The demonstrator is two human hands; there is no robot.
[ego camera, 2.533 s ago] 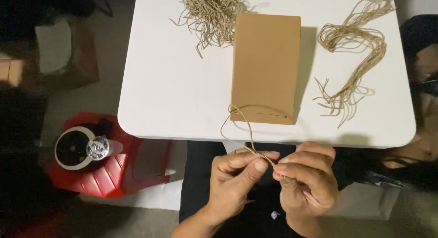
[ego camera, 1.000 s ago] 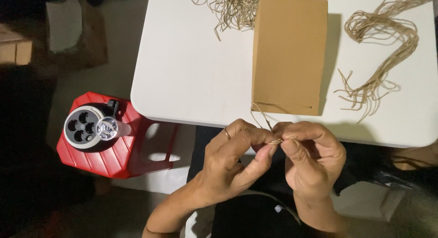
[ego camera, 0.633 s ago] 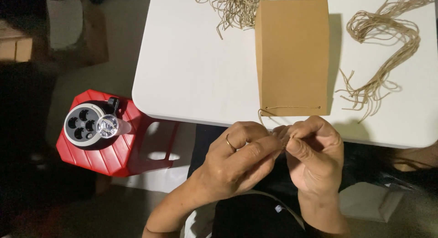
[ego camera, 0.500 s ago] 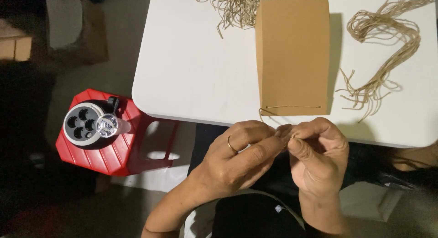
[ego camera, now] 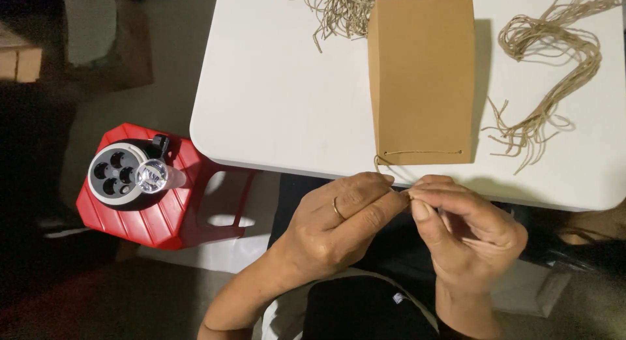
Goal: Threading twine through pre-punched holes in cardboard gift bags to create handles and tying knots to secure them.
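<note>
A white desk (ego camera: 280, 99) fills the upper part of the view, and a flat brown paper bag (ego camera: 420, 73) is laid on it with its near end close to the desk's front edge. A length of twine (ego camera: 422, 152) is seen threaded across that near end, and its free end is led off the edge to the hands. A loose bundle of twine pieces (ego camera: 548, 73) lies to the right of the bag, and another heap (ego camera: 339, 4) beside its far left corner. A red stool (ego camera: 176, 203) carrying a round tool holder (ego camera: 120, 174) stands to the left, below the desk.

The twine end could be let slip, since only a short piece is pinched; a hard pull could also tear the paper at the holes or drag the bag off the edge.

Both hands are held just below the desk edge, fingertips meeting. The left hand (ego camera: 339, 226) is curled, its grip closed on the twine end between thumb and forefinger. The right hand (ego camera: 466, 236) is turned inward, its grip pinched on the same end.
</note>
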